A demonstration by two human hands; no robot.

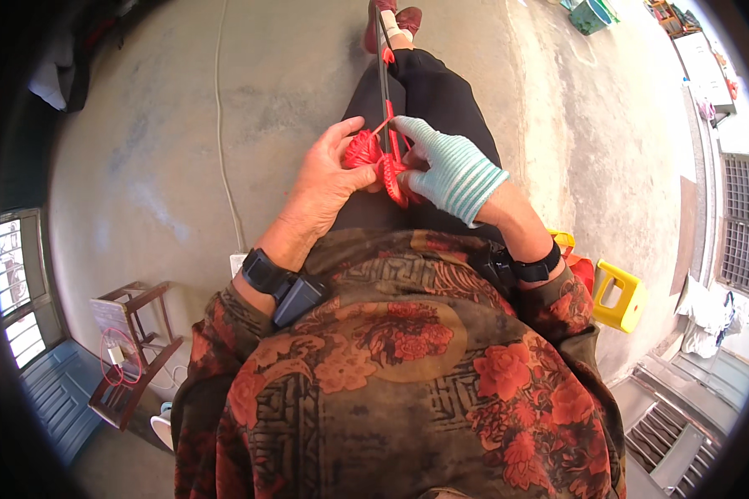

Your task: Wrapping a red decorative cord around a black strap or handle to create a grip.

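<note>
Floor (291, 66) | dark strip (384, 87) points footward | left fingers (343, 129) hold red bundle (360, 150); right fingers (411, 129), cord (382, 126)

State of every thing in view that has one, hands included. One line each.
Left hand: bare, holding the red bundle
Right hand: gloved, thumb on the red braid; full grip hidden
Red bundle: gathered, between left fingers and thumb
Red braid: partly covered by right hand
Dark strips: straight, running lengthwise above the legs
Wristband: fastened on left wrist
</note>
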